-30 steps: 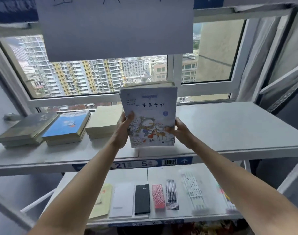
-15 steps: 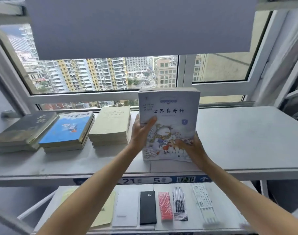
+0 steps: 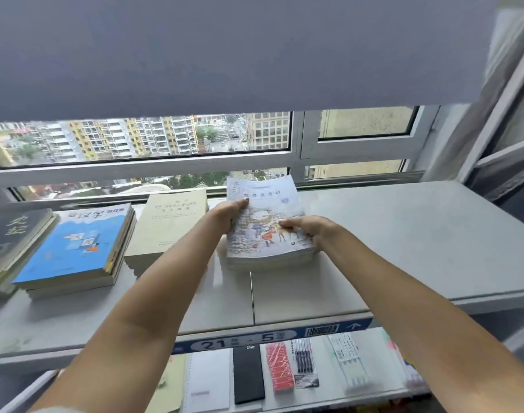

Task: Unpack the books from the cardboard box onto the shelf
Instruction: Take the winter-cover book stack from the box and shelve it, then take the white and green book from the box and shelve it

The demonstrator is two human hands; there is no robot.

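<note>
I have tipped the stack of illustrated books (image 3: 265, 231) from upright to flat on the shelf (image 3: 403, 234), just right of the cream stack (image 3: 168, 225). My left hand (image 3: 229, 213) and right hand (image 3: 310, 229) still clasp its sides; releasing comes next.

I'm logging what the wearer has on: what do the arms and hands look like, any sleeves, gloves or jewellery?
Both forearms are bare up to the frame edge. The left hand and right hand wear no gloves; no watch, bracelet or ring is visible. A pale bit at the bottom left corner may be a sleeve; unclear.
</note>
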